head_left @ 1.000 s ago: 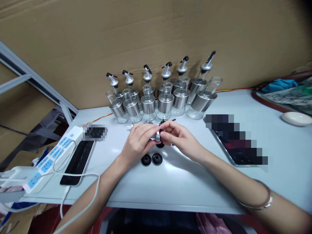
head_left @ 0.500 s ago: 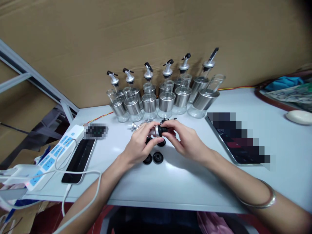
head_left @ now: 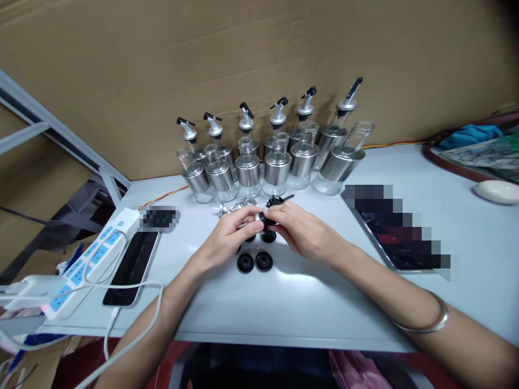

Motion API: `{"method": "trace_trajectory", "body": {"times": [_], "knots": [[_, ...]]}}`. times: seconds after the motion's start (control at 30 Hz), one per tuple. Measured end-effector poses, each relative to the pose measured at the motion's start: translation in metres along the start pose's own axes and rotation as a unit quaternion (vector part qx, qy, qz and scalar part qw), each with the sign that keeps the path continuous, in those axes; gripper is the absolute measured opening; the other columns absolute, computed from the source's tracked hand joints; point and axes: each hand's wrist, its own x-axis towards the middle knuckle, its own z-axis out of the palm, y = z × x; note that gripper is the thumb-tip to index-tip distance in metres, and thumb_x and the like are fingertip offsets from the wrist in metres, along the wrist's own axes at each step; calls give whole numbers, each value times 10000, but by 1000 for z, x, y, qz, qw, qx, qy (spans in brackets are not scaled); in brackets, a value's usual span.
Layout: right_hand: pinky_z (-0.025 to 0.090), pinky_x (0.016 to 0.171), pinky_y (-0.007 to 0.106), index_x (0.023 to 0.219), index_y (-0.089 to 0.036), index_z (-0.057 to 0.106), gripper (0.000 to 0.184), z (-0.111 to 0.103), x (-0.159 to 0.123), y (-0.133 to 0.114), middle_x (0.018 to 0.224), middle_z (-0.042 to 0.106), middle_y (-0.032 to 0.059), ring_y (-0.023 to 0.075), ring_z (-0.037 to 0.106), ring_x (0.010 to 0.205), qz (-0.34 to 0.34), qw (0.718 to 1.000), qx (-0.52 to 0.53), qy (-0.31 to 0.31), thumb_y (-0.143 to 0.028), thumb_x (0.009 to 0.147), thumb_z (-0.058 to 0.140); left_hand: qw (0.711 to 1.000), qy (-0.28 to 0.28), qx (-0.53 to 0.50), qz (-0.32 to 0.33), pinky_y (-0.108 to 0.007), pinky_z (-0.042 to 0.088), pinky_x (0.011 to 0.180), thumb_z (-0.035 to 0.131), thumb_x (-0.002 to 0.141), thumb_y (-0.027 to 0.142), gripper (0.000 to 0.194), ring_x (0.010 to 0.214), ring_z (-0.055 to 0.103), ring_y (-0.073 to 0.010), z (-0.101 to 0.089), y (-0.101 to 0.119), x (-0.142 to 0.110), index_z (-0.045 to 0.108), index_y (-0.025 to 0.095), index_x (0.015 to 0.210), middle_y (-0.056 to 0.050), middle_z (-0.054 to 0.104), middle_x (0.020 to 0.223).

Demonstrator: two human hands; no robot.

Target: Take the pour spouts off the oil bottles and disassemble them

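My left hand (head_left: 223, 237) is closed around the silver body of a bottle pourer (head_left: 260, 218), held just above the table. My right hand (head_left: 310, 229) grips the pourer's black stopper end, its fingers largely hiding that part. Below the hands lie several round black rubber pieces (head_left: 264, 261). Silver pourer spouts (head_left: 227, 209) lie beyond my left hand, partly covered by it. A small pile of black plastic pieces (head_left: 279, 200) sits just past my right fingers.
Glass bottles with steel bands (head_left: 248, 172) stand in two rows behind; the back row carries pourers. To the left are a power strip (head_left: 93, 254), a phone (head_left: 132, 267) and a white cable crossing over my left forearm. A tablet (head_left: 389, 232) and a white oval object (head_left: 498, 192) are right.
My right hand has rolled over the pourer's black end, covering more of it. The left hand has shifted slightly left, uncovering more of the round black pieces.
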Motion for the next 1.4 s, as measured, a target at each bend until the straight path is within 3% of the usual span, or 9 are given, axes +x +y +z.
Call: {"method": "trace_trajectory", "body": {"times": [0.07, 0.17, 0.27, 0.37, 0.8, 1.0, 1.07, 1.23, 1.4], "knots": [[484, 677, 300, 1142, -165, 439, 250, -1, 1, -2, 862, 592, 77, 166, 548, 794, 11, 1000, 2, 3, -106, 901, 410, 999, 6, -39, -7, -247, 446, 585, 386, 919, 464, 378, 663, 555, -140, 2, -1, 0, 569, 155, 1039, -33, 599, 782], [477, 645, 263, 1110, -173, 451, 220, -4, 1, -3, 850, 592, 57, 140, 555, 749, 124, 989, 66, 39, -213, 897, 488, 995, 49, 49, 66, -275, 469, 694, 415, 924, 419, 332, 792, 581, -156, 6, -4, -2, 520, 164, 1108, -62, 620, 931], [446, 568, 235, 1049, -167, 497, 258, -7, 2, -3, 766, 583, 27, 119, 543, 660, 270, 944, 182, 54, -376, 899, 483, 964, 82, 190, 168, -310, 454, 795, 456, 921, 358, 329, 906, 570, -170, 9, -5, -3, 442, 183, 1199, -80, 608, 1041], [397, 515, 223, 862, -154, 579, 315, -10, 6, -3, 665, 570, 13, 106, 508, 590, 341, 907, 248, 1, -441, 895, 453, 931, 108, 269, 222, -326, 443, 806, 471, 921, 312, 331, 921, 574, -177, 9, -6, -4, 404, 194, 1223, -73, 620, 1015], [401, 518, 227, 792, -151, 638, 243, -10, 11, -6, 710, 641, 25, 105, 523, 590, 385, 878, 282, -27, -381, 818, 563, 865, 135, 402, 268, -290, 401, 738, 523, 898, 266, 283, 884, 587, -178, 5, -9, -3, 468, 161, 1156, -83, 646, 996], [427, 506, 212, 834, -130, 646, 227, -8, 11, -6, 662, 635, 18, 102, 564, 567, 406, 825, 389, -54, -334, 834, 546, 857, 111, 426, 269, -329, 342, 765, 481, 914, 358, 283, 887, 586, -193, -4, -8, 0, 520, 152, 1103, -89, 660, 1009], [428, 500, 199, 853, -129, 646, 208, -9, 11, -7, 695, 647, 25, 100, 571, 588, 397, 833, 379, -63, -310, 838, 545, 849, 101, 438, 280, -347, 315, 769, 471, 907, 422, 316, 879, 583, -201, -7, -8, 2, 539, 155, 1062, -85, 666, 990], [432, 515, 172, 908, -128, 649, 162, -16, 13, -10, 784, 668, 38, 86, 565, 626, 308, 917, 242, -75, -242, 840, 555, 816, 127, 466, 317, -364, 271, 762, 442, 893, 503, 374, 814, 574, -204, -7, -8, 3, 563, 155, 961, -60, 686, 856], [441, 529, 190, 943, -114, 622, 183, -16, 12, -9, 775, 655, 47, 92, 555, 616, 212, 965, 147, -40, -258, 866, 540, 818, 156, 462, 305, -359, 249, 753, 434, 893, 491, 356, 770, 569, -196, -3, -3, 3, 566, 163, 933, -40, 690, 812]]}}
